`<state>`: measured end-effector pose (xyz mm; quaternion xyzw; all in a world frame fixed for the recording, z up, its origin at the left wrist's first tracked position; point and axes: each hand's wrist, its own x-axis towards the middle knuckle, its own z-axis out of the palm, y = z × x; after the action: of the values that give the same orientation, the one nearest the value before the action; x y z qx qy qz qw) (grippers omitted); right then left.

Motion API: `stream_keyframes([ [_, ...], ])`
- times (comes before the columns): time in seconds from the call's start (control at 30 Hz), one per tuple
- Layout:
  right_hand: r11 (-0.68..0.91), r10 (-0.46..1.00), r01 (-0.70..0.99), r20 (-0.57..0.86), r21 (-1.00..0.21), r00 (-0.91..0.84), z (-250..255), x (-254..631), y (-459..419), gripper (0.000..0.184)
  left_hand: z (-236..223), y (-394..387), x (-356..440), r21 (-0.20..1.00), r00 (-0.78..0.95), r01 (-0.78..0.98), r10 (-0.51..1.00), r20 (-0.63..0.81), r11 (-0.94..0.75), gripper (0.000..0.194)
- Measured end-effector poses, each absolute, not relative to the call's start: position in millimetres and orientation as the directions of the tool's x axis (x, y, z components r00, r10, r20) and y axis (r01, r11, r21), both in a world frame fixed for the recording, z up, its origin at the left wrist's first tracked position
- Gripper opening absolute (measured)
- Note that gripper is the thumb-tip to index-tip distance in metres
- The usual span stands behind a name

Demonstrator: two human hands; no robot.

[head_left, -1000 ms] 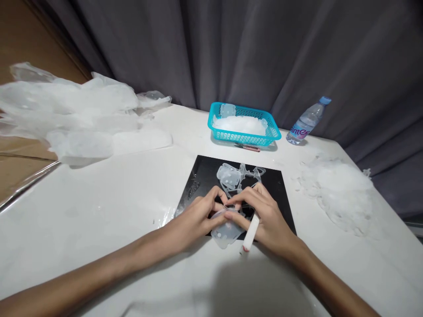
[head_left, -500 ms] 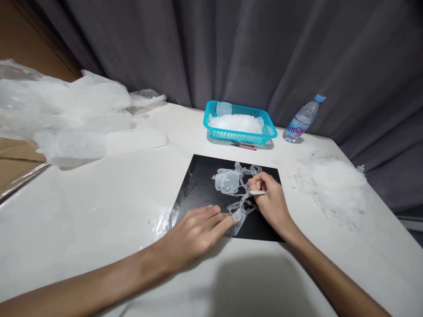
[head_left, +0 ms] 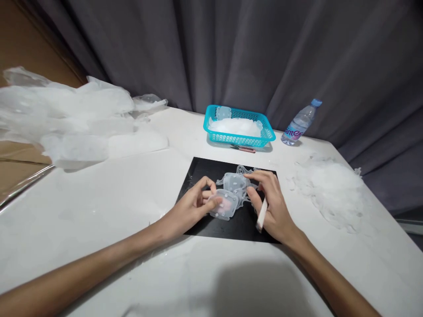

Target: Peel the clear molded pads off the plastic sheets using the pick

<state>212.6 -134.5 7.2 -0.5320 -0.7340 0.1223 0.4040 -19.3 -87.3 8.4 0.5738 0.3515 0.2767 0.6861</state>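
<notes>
My left hand [head_left: 194, 203] pinches a translucent, rounded-square plastic piece [head_left: 225, 210] with small raised dots, thumb on top, above the black mat [head_left: 211, 229]. Behind it is a second similar dotted piece [head_left: 234, 181], joined to wavy clear plastic scraps [head_left: 243, 169]. My right hand [head_left: 269, 200] keeps a slim white-handled tool [head_left: 262, 215] tucked in its grip, tail end towards me; its working tip cannot be made out. The thumb and forefinger of that hand are apart at the right edge of the second piece.
A blue basket [head_left: 239, 140] of white translucent pieces stands behind the mat, with small pink-handled snips [head_left: 244, 149] before it. A water bottle [head_left: 299, 124] is at its right. Plastic scraps [head_left: 333, 189] lie right; a large heap of cloudy plastic [head_left: 76, 110] lies left.
My left hand has gone from lying flat on the mat to holding up a dotted piece. The right hand has opened its fingertips, and the white tool now points back towards me.
</notes>
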Motion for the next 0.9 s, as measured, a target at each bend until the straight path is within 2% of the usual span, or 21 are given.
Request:
stream_keyframes([
  [0.07, 0.458, 0.875, 0.663, 0.431, -0.592, -0.220, 7.1, 213.9, -136.6, 0.035, 8.7, -85.5, -18.3, 0.969, 0.596, -0.031, 0.782, -0.180, 0.247, 0.041],
  [0.17, 0.486, 0.872, 0.658, 0.365, -0.575, -0.325, 5.1, 214.9, -139.2, 0.042, 12.6, -83.4, -16.9, 0.954, 0.563, -0.025, 0.793, -0.233, 0.298, 0.044],
  [0.3, 0.452, 0.891, 0.656, 0.340, -0.604, -0.301, -0.3, 214.1, -140.7, 0.048, 19.1, -83.0, -15.3, 0.935, 0.550, -0.017, 0.784, -0.286, 0.353, 0.044],
  [0.4, 0.387, 0.922, 0.593, 0.313, -0.706, -0.230, -2.9, 211.5, -140.9, 0.043, 20.9, -83.4, -15.3, 0.928, 0.569, -0.019, 0.767, -0.295, 0.371, 0.040],
  [0.5, 0.301, 0.953, 0.444, 0.243, -0.844, -0.184, -1.8, 206.9, -141.9, 0.034, 20.9, -83.9, -15.5, 0.929, 0.572, -0.015, 0.766, -0.295, 0.369, 0.037],
  [0.57, 0.259, 0.964, 0.372, 0.213, -0.891, -0.161, -0.5, 203.9, -142.4, 0.031, 20.7, -85.3, -14.8, 0.928, 0.575, -0.011, 0.762, -0.299, 0.372, 0.037],
  [0.63, 0.265, 0.964, 0.399, 0.239, -0.878, -0.114, -1.1, 201.9, -141.0, 0.023, 20.9, -88.4, -13.3, 0.926, 0.580, -0.007, 0.756, -0.304, 0.377, 0.037],
  [0.7, 0.310, 0.944, 0.508, 0.322, -0.804, -0.067, -3.9, 201.1, -137.3, 0.014, 21.4, -92.6, -11.4, 0.922, 0.600, 0.000, 0.738, -0.310, 0.387, 0.036],
  [0.8, 0.361, 0.903, 0.643, 0.426, -0.675, -0.060, -8.2, 202.7, -129.9, 0.018, 21.1, -95.9, -10.4, 0.916, 0.627, 0.020, 0.708, -0.324, 0.401, 0.034],
  [0.9, 0.403, 0.896, 0.646, 0.425, -0.649, -0.132, -6.3, 207.7, -126.7, 0.020, 17.2, -90.9, -14.0, 0.915, 0.599, 0.068, 0.717, -0.356, 0.397, 0.035],
])
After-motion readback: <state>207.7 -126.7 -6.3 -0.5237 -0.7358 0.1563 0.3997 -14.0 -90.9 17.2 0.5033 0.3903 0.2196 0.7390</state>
